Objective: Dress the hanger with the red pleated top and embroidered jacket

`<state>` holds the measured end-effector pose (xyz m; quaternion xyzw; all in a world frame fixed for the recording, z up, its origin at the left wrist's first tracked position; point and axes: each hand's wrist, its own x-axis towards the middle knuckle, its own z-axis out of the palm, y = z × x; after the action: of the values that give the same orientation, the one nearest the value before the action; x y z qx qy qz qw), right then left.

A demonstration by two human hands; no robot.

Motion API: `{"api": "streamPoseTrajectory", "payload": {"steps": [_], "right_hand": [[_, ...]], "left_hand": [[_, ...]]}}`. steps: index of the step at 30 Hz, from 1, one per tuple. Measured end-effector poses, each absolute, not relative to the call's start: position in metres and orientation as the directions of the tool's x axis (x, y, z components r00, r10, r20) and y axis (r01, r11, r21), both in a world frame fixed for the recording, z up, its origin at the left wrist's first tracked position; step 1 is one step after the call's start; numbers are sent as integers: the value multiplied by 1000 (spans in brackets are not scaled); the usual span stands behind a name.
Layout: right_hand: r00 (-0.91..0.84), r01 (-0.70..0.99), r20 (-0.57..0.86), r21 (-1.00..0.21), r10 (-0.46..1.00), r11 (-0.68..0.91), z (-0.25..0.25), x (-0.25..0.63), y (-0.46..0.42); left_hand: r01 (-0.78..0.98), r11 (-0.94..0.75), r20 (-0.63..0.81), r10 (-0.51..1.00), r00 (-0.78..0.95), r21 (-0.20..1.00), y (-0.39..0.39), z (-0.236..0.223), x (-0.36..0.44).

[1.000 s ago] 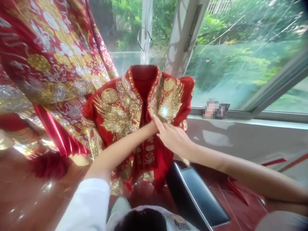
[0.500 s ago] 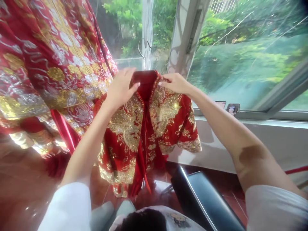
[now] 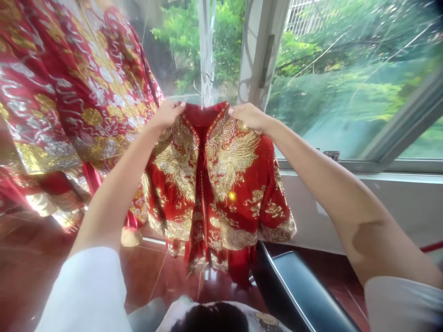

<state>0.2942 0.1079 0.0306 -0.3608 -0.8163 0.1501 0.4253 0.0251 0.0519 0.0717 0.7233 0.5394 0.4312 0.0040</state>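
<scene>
Before me hangs a red jacket (image 3: 238, 170) with gold embroidery, its front parted down the middle. A wire hanger's hook (image 3: 199, 92) rises out of its collar. My left hand (image 3: 169, 114) is closed on the jacket's left-side shoulder near the collar, thumb on top. At the opposite shoulder my right hand (image 3: 251, 116) grips the cloth, thumb beside the collar edge. Beneath the jacket's hem more red and gold cloth shows; whether it is a separate garment I cannot tell.
Another red garment with gold and silver embroidery (image 3: 86, 92) hangs at the left. A black chair (image 3: 304, 290) stands low on the right, above the red tiled floor (image 3: 148, 263). Windows (image 3: 328, 92) stretch behind, and a small object (image 3: 332, 154) rests on the sill.
Both hands have tightened round the shoulders, the left one shifting outward from the collar. The jacket's front panels now hang flatter and lower, and the view has shifted slightly.
</scene>
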Motion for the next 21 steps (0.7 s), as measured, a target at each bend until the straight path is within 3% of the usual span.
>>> {"api": "streamPoseTrajectory", "payload": {"steps": [3,6,10,13,15,17,21], "right_hand": [[-324,433,624,-570,711,698,32,292,107],[-348,459,619,-542,704,704,34,294,101],[-450,484,511,-549,732,681,33,312,88],[-546,445,394,-611,739,654,23,332,80],[-539,426,350,-671,766,607,13,340,77],[-471,440,382,-680,795,587,2,338,73],[-90,710,638,-497,765,498,-14,311,67]], "left_hand": [[753,-419,665,746,-33,508,53,73,35],[781,-416,619,784,49,466,50,81,24],[813,-412,360,893,271,411,54,83,-25],[794,-368,206,930,306,483,57,64,-63],[779,-366,269,927,260,509,54,42,-71],[832,-336,438,890,127,441,47,21,-62],[954,-122,738,662,-128,275,27,-4,-25]]}}
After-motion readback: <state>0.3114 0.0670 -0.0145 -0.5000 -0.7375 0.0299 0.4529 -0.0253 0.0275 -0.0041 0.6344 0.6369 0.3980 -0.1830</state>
